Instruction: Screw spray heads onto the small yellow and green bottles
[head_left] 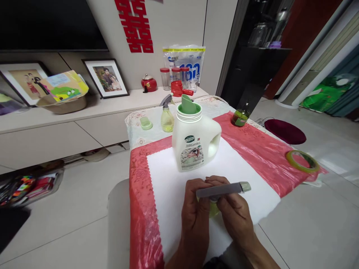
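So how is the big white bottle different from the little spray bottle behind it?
The white jug is bigger, solid white, with a side handle and an open green spout. The spray bottle is small, see-through yellow-green, topped by a grey trigger. The jug stands on the white cloth; the spray bottle stands farther back on the pale patterned cloth. Both stand upright.

White jug (195,144) with green spout (188,104); red floral-embossed cloth (254,149); grey pen-like tool (218,190); yellow-green spray bottle (167,120); perhaps green tape roll (302,161).

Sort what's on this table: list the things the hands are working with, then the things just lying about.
In hand:
left hand and right hand holding a grey spray head over a yellow-green bottle
open detergent jug close by

Lying about:
small spray bottle
green cap
tape roll
round green bottle
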`<state>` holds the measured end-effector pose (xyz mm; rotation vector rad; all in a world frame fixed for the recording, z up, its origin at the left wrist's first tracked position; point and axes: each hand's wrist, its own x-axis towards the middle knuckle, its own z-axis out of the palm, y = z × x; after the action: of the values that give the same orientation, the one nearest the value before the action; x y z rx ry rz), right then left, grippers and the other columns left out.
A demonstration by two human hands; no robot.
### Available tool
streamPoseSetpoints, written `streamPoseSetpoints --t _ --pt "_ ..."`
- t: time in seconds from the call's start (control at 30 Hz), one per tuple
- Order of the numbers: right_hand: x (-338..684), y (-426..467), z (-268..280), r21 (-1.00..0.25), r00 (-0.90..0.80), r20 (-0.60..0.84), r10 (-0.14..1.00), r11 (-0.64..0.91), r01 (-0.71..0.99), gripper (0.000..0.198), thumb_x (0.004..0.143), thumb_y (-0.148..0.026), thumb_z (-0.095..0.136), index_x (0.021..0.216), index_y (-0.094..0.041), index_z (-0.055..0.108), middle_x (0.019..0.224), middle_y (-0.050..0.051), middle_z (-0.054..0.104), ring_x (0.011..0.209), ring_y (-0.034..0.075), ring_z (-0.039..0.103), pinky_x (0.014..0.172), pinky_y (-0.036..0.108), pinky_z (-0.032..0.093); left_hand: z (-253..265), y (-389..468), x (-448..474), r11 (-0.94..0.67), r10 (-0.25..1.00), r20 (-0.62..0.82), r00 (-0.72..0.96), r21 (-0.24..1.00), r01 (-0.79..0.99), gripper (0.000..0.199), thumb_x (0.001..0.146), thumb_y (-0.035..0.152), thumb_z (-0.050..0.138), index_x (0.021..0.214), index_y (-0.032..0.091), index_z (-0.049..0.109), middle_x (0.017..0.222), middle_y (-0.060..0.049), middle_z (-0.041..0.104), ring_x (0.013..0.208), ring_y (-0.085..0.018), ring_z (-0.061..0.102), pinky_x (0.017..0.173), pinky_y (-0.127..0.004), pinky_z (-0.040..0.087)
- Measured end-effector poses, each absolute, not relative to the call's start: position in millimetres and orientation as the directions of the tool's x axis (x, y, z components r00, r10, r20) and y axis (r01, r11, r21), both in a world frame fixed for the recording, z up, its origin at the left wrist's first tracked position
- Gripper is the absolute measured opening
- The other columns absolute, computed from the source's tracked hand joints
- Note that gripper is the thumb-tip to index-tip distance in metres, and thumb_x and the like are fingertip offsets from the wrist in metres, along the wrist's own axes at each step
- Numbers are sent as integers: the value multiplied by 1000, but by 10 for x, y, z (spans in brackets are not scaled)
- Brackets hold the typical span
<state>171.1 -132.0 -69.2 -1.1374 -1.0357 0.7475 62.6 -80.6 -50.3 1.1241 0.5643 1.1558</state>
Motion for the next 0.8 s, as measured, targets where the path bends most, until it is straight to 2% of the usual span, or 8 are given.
streamPoseSetpoints --t 0.17,0.23,0.3,0.4,0.5,0.57,0.67,0.8 --pt "1680 -1228 -670 -944 408 306 860 328 16 21 90 -30 72 111 -27 68 115 6 58 121 21 54 105 33 51 -518 -785 574 47 892 174 417 882 -469 15 97 34 62 111 28 61 109 -1 58 108 -17 58 95 -29 50" --pt "1711 -1241 -652 -956 361 279 890 292 19 24 93 -34 68 116 -28 67 118 6 57 122 22 53 104 32 51 -518 -777 569 48 896 153 417 900 -434 12 97 33 61 108 28 62 105 0 57 102 -16 57 91 -27 50" --pt "1755 -1276 -627 -969 264 244 933 246 27 33 99 -42 57 130 -31 64 130 7 52 129 23 49 108 34 48 -517 -778 583 31 908 136 396 922 -387 9 99 32 59 104 27 65 101 1 58 95 -15 57 87 -25 49" --pt "1801 -1319 -592 -974 176 226 958 224 33 40 103 -45 47 138 -33 60 141 6 46 135 24 44 112 35 44 -526 -798 610 47 928 93 361 931 -361 15 102 32 54 99 25 67 96 0 60 89 -14 56 82 -24 49" --pt "1792 -1313 -598 -963 215 270 938 260 76 31 101 -39 53 127 -32 67 130 7 53 126 22 51 104 30 48 -563 -826 604 107 930 67 362 891 -441 13 102 32 53 102 26 64 96 1 58 86 -13 56 78 -23 49" --pt "1757 -1284 -628 -957 249 288 925 271 98 27 99 -34 56 123 -30 68 124 7 55 119 20 54 98 28 51 -590 -833 579 98 924 103 368 867 -488 9 101 32 55 106 27 62 99 0 58 91 -14 56 81 -24 49" --pt "1688 -1232 -673 -952 332 297 895 303 35 22 94 -29 64 116 -28 68 120 7 54 112 20 57 93 29 53 -604 -820 545 15 914 184 362 876 -482 13 97 33 62 108 28 59 109 -1 56 104 -17 56 90 -28 49" --pt "1676 -1223 -642 -947 380 278 882 319 -48 22 91 -31 70 112 -28 64 111 5 56 102 17 58 85 25 53 -569 -797 552 -26 916 204 346 889 -456 14 97 39 61 102 27 65 104 -2 54 99 -17 55 87 -28 48"
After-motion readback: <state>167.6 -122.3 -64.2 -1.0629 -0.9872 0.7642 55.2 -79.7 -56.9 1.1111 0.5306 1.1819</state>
